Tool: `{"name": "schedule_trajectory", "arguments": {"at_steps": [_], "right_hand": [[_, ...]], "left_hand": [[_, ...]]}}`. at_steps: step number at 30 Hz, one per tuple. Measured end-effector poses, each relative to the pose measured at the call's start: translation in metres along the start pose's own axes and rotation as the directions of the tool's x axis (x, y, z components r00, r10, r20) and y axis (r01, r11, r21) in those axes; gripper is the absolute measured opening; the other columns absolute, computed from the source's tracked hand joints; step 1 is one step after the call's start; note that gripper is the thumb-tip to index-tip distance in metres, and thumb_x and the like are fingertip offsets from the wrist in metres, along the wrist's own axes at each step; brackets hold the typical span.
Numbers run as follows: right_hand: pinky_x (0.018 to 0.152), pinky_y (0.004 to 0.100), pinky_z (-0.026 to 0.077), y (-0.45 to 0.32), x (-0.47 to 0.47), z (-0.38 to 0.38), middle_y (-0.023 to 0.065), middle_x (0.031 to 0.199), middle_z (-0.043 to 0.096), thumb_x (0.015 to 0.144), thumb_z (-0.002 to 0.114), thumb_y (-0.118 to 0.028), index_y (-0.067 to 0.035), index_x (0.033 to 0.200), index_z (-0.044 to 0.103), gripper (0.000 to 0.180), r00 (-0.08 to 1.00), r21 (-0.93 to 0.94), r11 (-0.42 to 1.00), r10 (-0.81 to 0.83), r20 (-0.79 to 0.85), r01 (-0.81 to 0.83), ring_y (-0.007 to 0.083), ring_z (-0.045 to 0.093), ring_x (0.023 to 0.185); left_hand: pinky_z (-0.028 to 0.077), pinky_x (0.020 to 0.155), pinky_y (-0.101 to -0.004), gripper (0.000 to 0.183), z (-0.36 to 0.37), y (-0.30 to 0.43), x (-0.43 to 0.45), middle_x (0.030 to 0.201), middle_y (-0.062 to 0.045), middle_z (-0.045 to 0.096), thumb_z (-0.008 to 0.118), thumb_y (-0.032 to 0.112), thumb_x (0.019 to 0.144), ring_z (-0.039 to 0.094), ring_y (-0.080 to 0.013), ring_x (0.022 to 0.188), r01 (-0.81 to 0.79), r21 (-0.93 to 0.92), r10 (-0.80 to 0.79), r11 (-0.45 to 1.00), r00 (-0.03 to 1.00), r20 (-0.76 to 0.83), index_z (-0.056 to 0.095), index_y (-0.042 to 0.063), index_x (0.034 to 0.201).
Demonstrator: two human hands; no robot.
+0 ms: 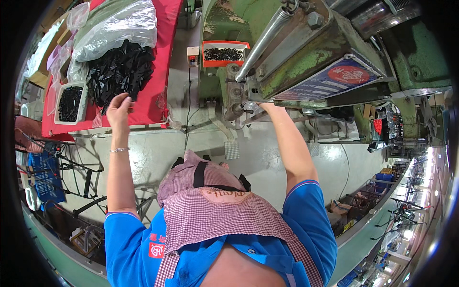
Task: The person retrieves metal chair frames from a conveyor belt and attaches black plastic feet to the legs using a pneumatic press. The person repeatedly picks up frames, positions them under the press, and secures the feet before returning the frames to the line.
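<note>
My left hand (120,107) is over the near edge of a heap of flat black pieces (122,71) on a red-covered table (157,89). Its thumb and fingers are bent close together, and dark pieces lie right behind the fingertips. I cannot tell whether one is between them. My right hand (264,105) reaches under the head of a green press-like machine (312,75). Only the wrist end shows; the machine hides the fingers and anything in them. Close by on the left are a metal spindle (233,112) and a coil spring (267,43).
A white tray (83,107) of small black parts stands left of the heap, and clear plastic sheeting (118,32) covers its back. An orange-rimmed box (226,64) holds small black rings. Beside it is a switch box (193,56). A foot pedal (231,150) sits on the floor below.
</note>
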State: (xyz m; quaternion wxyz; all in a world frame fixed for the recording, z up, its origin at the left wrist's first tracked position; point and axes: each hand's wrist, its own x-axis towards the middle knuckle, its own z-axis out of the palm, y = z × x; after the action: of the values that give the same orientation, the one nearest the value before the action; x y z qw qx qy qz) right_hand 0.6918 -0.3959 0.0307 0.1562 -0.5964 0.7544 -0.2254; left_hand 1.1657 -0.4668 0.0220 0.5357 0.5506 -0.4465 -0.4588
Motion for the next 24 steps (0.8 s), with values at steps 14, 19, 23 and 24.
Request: {"name": "schedule_trajectory", "arguments": {"at_steps": [14,19,23,24], "right_hand": [[0.051,0.0321,0.049,-0.013,-0.012,-0.009,0.0109,0.076,0.064,0.083,0.057,-0.005,0.001,0.087,0.06,0.009,0.999,0.061,0.998,-0.012,-0.03,0.014,0.0172,0.061,0.058],[0.05,0.032,0.049,-0.016,-0.062,-0.031,0.0104,0.075,0.065,0.082,0.058,-0.005,0.001,0.087,0.059,0.008,0.991,0.433,0.896,0.13,-0.037,-0.101,0.0164,0.061,0.057],[0.046,0.0278,0.046,0.009,-0.105,-0.036,0.0044,0.065,0.061,0.082,0.061,-0.008,0.0,0.08,0.059,0.008,0.948,0.741,0.64,0.318,-0.016,-0.202,0.0108,0.057,0.05],[0.047,0.0265,0.045,0.008,-0.113,-0.042,0.0038,0.065,0.06,0.082,0.061,-0.007,-0.001,0.08,0.059,0.007,0.947,0.787,0.586,0.321,-0.007,-0.192,0.0101,0.057,0.05]], "left_hand": [[0.052,0.059,-0.0249,0.013,0.191,0.092,-0.12,0.083,-0.006,0.064,0.063,0.002,0.087,0.061,-0.0129,0.068,0.446,-0.314,-0.125,0.838,0.718,0.685,0.065,-0.002,0.099],[0.051,0.056,-0.0247,0.005,0.227,0.086,-0.132,0.078,-0.004,0.061,0.061,0.0,0.086,0.059,-0.0123,0.067,0.443,-0.181,-0.225,0.878,0.716,0.661,0.062,-0.001,0.091],[0.05,0.054,-0.0285,0.006,0.233,0.072,-0.14,0.077,-0.005,0.063,0.06,0.0,0.086,0.06,-0.0141,0.064,0.428,-0.132,-0.27,0.894,0.75,0.603,0.062,0.001,0.092],[0.05,0.054,-0.0285,0.005,0.231,0.06,-0.137,0.078,-0.005,0.063,0.061,0.0,0.086,0.06,-0.0145,0.063,0.428,-0.089,-0.296,0.899,0.745,0.597,0.062,0.001,0.091]]}}
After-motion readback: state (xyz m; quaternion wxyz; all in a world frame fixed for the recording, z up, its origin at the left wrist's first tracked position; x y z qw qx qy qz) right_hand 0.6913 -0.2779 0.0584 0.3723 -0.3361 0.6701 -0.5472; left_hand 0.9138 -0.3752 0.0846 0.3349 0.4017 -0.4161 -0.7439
